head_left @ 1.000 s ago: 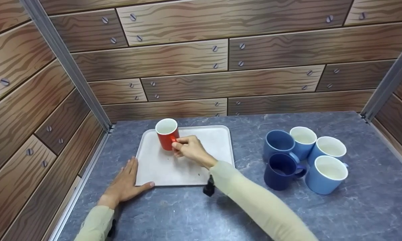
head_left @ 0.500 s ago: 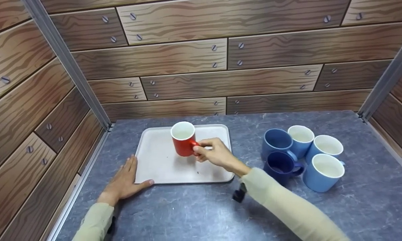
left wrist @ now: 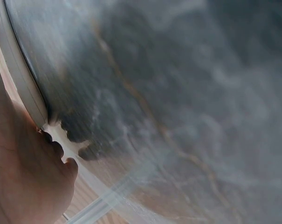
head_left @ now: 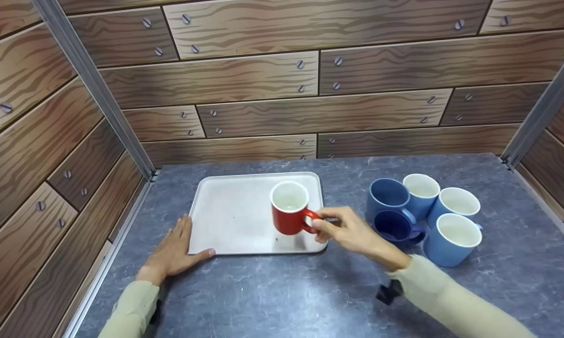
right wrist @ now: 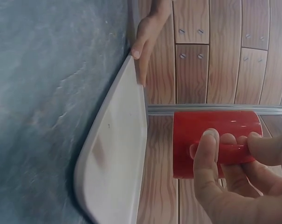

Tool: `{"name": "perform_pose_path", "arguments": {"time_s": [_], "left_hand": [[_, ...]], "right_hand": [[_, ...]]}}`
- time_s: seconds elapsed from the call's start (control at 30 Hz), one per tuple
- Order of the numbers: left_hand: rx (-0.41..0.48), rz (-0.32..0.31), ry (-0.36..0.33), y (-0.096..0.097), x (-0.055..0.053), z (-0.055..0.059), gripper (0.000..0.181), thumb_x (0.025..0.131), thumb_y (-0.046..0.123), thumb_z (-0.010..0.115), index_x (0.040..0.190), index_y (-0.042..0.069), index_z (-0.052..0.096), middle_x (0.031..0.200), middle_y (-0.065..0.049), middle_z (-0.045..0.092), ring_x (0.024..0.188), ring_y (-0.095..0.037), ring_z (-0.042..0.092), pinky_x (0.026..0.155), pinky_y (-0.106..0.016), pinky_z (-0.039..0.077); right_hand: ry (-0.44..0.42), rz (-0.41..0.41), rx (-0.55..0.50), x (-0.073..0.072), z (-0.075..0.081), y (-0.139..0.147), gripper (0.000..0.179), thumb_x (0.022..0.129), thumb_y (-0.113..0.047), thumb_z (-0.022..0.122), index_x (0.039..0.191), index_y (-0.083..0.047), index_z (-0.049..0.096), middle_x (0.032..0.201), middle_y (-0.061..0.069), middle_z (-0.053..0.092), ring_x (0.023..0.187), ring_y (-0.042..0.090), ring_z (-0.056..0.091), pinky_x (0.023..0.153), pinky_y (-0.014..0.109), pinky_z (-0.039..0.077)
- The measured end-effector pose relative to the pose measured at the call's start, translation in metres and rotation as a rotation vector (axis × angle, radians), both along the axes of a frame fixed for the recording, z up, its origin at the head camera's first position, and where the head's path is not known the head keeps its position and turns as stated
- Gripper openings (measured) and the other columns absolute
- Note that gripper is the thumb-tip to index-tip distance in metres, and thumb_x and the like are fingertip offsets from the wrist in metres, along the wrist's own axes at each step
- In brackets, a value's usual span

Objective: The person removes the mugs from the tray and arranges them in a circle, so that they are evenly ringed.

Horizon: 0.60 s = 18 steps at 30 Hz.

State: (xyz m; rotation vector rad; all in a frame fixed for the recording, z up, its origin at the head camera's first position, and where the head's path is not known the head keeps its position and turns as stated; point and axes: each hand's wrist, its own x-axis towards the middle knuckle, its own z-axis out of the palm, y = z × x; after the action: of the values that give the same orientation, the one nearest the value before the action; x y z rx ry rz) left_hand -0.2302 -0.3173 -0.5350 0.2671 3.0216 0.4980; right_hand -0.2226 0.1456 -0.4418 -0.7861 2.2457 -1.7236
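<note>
A red mug [head_left: 289, 218] with a white inside hangs upright above the right part of a white tray [head_left: 235, 220]. My right hand [head_left: 350, 233] grips it by the handle, fingers curled round it. The right wrist view shows the red mug [right wrist: 187, 128] raised off the tray [right wrist: 117, 149]. My left hand [head_left: 171, 253] lies flat at the tray's near left corner, fingers along its left edge and thumb on the front edge. In the left wrist view, that hand [left wrist: 29, 172] touches the tray's rim [left wrist: 22, 70].
On the right of the grey table [head_left: 244, 295] several blue mugs stand close together, among them a dark blue mug [head_left: 392, 227] and a light blue mug [head_left: 453, 244]. Wood-patterned walls [head_left: 263, 80] enclose the back and sides. Small dark specks dot the tray.
My right hand has carried the red mug from the tray's left part, lifted, to the right and nearer me. The left hand has stayed at the tray's corner.
</note>
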Motion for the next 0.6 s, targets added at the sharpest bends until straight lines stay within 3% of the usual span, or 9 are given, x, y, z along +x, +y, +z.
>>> {"name": "perform_pose_path", "arguments": {"time_s": [0.33,0.6], "left_hand": [[-0.002,0.0,-0.005,0.0,-0.001,-0.001,0.126,0.092,0.08,0.06,0.167,-0.008,0.009,0.177,-0.028,0.007,0.165,-0.046,0.009,0.134,-0.06,0.013],[0.0,0.001,-0.004,-0.001,0.001,-0.001,0.126,0.093,0.08,0.059,0.167,-0.008,0.009,0.177,-0.028,0.007,0.165,-0.045,0.009,0.135,-0.06,0.012]], "right_hand": [[0.138,0.025,0.07,0.032,-0.002,0.056,0.019,0.108,-0.01,0.062,0.114,0.002,0.075,0.09,0.013,0.077,0.077,0.018,0.076,0.073,0.033,0.066],[0.179,0.043,0.084,0.055,-0.004,0.099,0.016,0.108,-0.003,0.059,0.112,-0.002,0.075,0.091,0.006,0.076,0.077,0.018,0.076,0.074,0.031,0.065]]}}
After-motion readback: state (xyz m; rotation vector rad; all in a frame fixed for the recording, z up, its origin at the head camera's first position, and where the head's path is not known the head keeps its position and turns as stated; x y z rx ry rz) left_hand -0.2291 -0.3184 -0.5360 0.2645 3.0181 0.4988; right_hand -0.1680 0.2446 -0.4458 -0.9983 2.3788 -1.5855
